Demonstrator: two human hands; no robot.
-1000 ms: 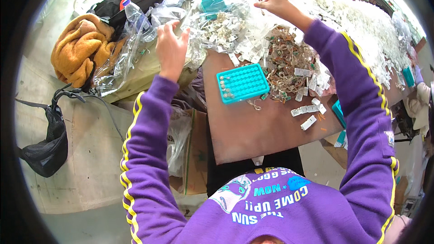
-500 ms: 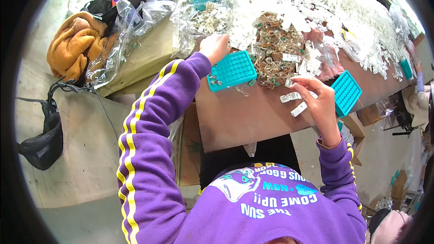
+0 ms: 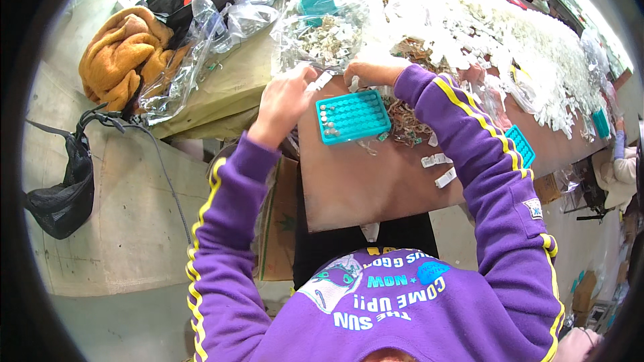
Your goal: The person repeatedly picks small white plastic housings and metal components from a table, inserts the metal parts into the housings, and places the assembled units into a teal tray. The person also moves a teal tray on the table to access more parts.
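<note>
Fingers of my left hand pinch a white piece, just past the far-left corner of the turquoise tray on the table. My right hand, whose grip I cannot tell, has moved off the white blocks at right to join it: work seems centred there.

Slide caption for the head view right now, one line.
Left hand holds a small white piece, right hand nearby, beside a turquoise tray on a brown table.

The brown tabletop carries a turquoise tray left of small white pieces, and a white heap at upper right.
</note>
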